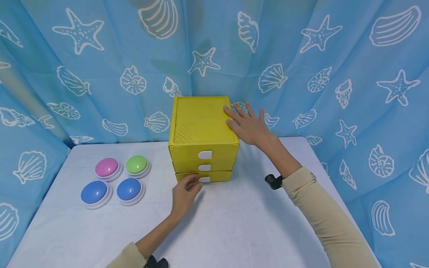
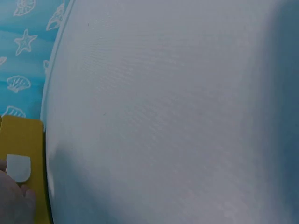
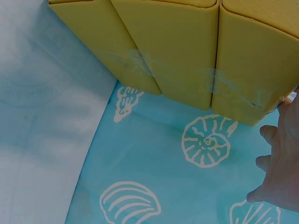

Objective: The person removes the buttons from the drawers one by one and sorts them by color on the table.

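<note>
A yellow three-drawer cabinet (image 1: 204,121) stands at the back of the table, its drawers closed and each bearing a white tab handle. My left hand (image 1: 184,195) is at the bottom drawer, fingers bent and thumb close to them at the left side of its white handle (image 1: 205,179). In the left wrist view, fingertips lie at two sides of a white handle (image 2: 18,168); the rest of that hand is cut off. With fingers spread, my right hand (image 1: 249,126) rests on the right edge of the cabinet's top. The right wrist view shows its fingers beside the yellow side wall (image 3: 168,46).
Left of the cabinet sit several round push buttons on white bases: a pink button (image 1: 107,167), a green button (image 1: 136,164) and two blue buttons (image 1: 129,189). A white cloth covers the table (image 1: 234,230). Behind hangs a blue seashell-print curtain (image 1: 221,33).
</note>
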### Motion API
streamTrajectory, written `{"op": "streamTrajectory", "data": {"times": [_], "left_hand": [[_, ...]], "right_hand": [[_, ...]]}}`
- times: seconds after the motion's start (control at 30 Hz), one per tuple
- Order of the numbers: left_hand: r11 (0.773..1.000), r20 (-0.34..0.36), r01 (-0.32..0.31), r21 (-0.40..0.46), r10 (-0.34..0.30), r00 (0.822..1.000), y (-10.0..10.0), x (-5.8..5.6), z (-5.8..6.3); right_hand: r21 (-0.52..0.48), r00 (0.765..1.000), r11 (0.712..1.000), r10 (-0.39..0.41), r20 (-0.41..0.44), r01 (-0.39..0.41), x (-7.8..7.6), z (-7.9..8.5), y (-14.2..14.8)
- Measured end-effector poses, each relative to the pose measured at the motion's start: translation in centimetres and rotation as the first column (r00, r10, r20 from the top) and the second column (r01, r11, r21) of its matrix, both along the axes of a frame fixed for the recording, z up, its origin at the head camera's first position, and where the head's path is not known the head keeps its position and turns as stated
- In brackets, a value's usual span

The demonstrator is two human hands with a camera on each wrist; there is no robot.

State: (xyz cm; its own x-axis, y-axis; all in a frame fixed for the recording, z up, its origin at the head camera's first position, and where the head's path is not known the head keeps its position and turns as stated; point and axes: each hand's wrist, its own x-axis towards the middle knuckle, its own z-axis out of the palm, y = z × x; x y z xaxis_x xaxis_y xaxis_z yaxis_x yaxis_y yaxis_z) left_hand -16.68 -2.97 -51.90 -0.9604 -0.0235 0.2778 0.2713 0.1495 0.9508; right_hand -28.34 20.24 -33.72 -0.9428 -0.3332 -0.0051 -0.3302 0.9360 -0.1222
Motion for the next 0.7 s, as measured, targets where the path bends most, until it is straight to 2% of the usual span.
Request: {"op": "streamTrajectory", "data": {"times": [0.2, 0.23, 0.43, 0.7], "left_hand": [[1.0, 0.036, -0.005, -0.015, 0.005, 0.999, 0.32, -0.05, -0.1], [1.0, 0.039, -0.009, -0.019, 0.01, 0.999, 0.37, -0.23, -0.61], [1.0, 0.086, -0.011, 0.001, 0.011, 0.996, 0.77, -0.2, -0.8], [0.998, 0.05, -0.057, -0.015, 0.058, 0.997, 1.01, -0.23, -0.83]], "right_hand": [[0.01, 1.0, 1.0, -0.003, -0.009, 0.003, -0.06, 0.01, -0.08], [0.01, 1.0, 1.0, -0.003, -0.009, 0.003, -0.05, 0.0, -0.07], [0.005, 1.0, 1.0, -0.009, -0.003, 0.009, 0.03, 0.0, -0.05], [0.003, 1.0, 1.0, -0.007, 0.001, 0.007, -0.01, 0.08, -0.03]]}}
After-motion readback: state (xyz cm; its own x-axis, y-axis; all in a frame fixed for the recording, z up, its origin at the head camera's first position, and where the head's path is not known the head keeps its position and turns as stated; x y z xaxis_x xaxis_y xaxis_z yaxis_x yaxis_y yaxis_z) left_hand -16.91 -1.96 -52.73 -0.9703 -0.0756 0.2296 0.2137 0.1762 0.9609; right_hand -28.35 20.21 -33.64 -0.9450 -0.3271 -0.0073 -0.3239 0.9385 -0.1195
